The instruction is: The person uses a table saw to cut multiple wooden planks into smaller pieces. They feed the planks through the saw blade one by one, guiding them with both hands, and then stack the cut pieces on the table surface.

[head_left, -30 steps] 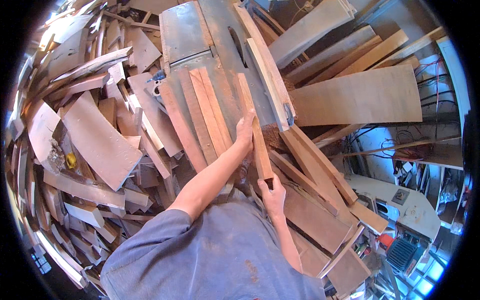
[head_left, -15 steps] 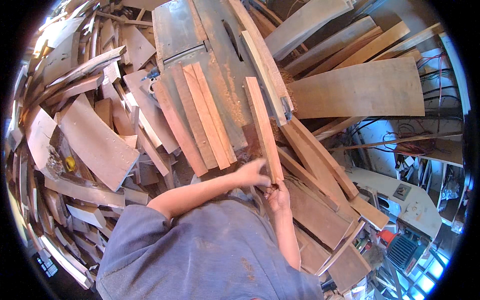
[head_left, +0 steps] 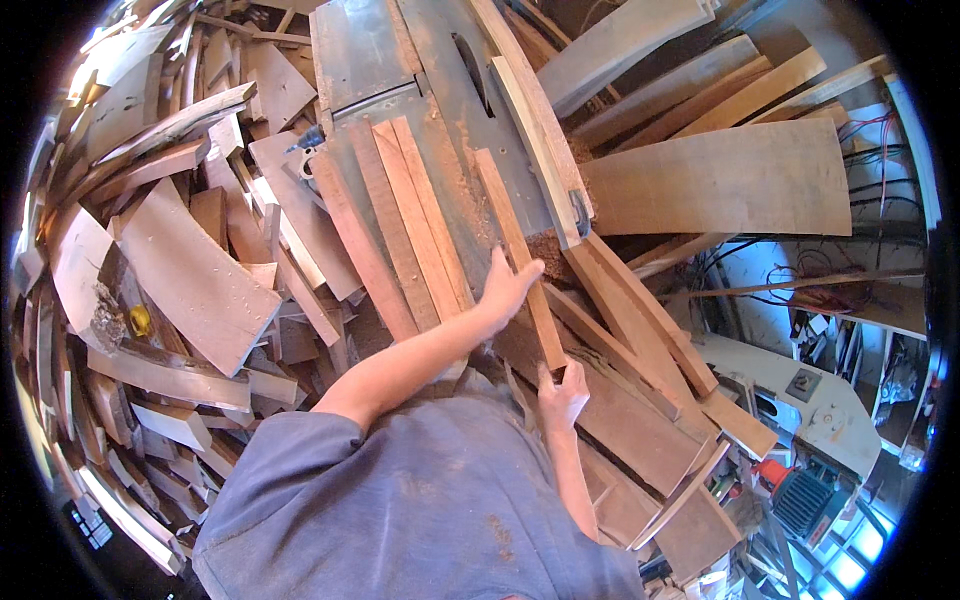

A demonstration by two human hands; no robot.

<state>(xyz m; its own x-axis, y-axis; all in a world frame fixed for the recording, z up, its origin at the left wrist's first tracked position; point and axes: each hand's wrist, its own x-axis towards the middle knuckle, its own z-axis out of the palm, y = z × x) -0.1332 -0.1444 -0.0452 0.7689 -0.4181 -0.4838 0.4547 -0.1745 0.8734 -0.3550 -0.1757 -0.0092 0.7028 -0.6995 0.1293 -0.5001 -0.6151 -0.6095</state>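
Observation:
A long, narrow wooden strip (head_left: pixel 518 233) is in both my hands. Its far end reaches over the grey metal machine table (head_left: pixel 460 185). My left hand (head_left: pixel 510 285) grips it around the middle, thumb on the left side and fingers across it. At the near end, my right hand (head_left: pixel 564 394) closes on the strip, close to my body. Several more strips, such as a pale one (head_left: pixel 418 215) and a reddish one (head_left: pixel 362 245), lie side by side on the table, left of the one I hold.
A slot (head_left: pixel 473 75) runs through the machine table, and a long wooden fence (head_left: pixel 530 135) borders its right side. Offcuts (head_left: pixel 200 275) are heaped on the left. Boards (head_left: pixel 720 185) lean at the right, near a motor (head_left: pixel 803 502) and loose cables (head_left: pixel 800 280).
My left hand has moved forward from the near end to the strip's middle. The strip has rolled to show a narrower face, and its far end has shifted slightly left.

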